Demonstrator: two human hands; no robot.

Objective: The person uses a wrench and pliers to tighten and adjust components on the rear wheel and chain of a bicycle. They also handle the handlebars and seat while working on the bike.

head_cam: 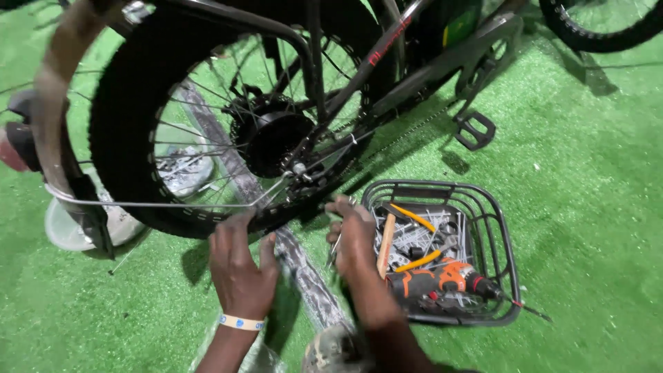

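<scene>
We count two hands (238, 266), one wheel (138, 103), one basket (501, 228), one drill (442, 280), one pedal (474, 130).

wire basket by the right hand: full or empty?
Partly full. The basket holds an orange-and-black drill, yellow-handled pliers, a wooden-handled tool and loose metal tools, all lying below its rim.

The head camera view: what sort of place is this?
Probably a bicycle repair or assembly spot. A bike's rear wheel stands on green artificial turf, and beside the hands sits a wire basket of tools, including a cordless drill.
</scene>
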